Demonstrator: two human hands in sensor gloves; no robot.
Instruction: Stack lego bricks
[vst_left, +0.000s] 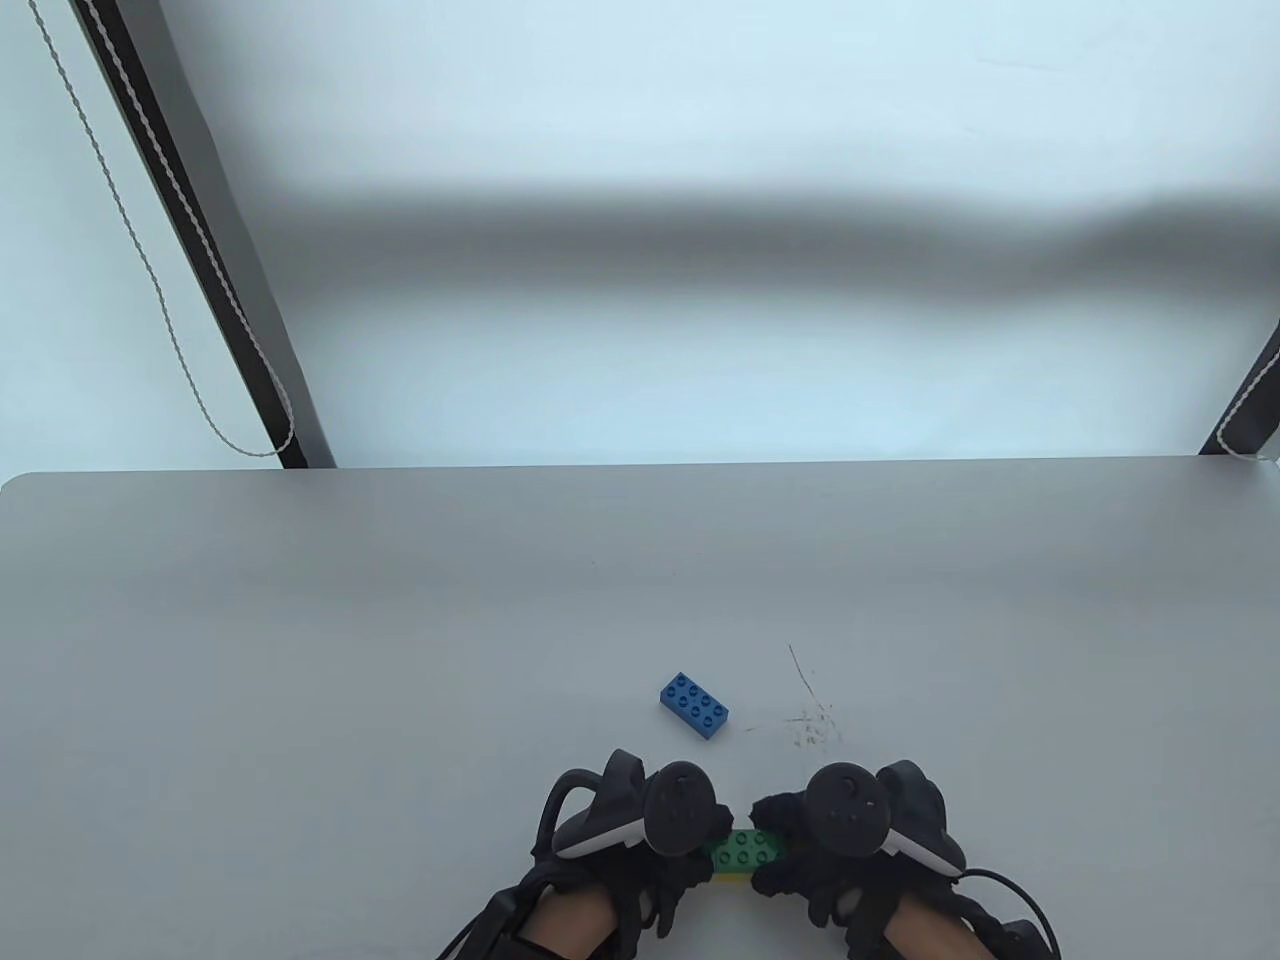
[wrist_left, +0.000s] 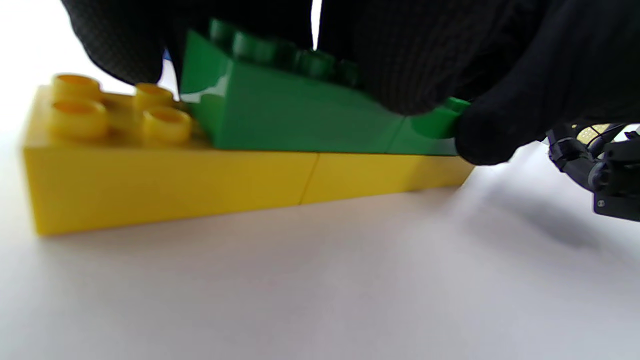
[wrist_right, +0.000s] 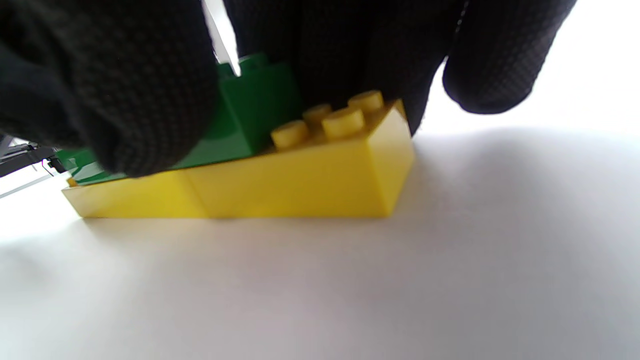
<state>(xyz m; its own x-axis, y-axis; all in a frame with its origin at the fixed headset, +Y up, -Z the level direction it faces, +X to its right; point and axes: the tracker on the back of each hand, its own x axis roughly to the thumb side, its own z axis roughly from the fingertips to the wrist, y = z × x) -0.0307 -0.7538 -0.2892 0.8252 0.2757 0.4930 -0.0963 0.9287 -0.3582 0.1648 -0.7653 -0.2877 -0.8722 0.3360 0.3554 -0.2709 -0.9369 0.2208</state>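
Two yellow bricks lie end to end on the table near its front edge. A green brick sits on top of them across their seam; it also shows in the left wrist view and the right wrist view. My left hand grips the green brick's left end, and its gloved fingers rest on the studs. My right hand grips the right end, with its fingers over the brick. A blue brick lies loose just beyond the hands.
The grey table stretches away in front of the hands. A few small specks and scratches mark it to the right of the blue brick. Beyond the far edge hang a cord and a dark frame bar.
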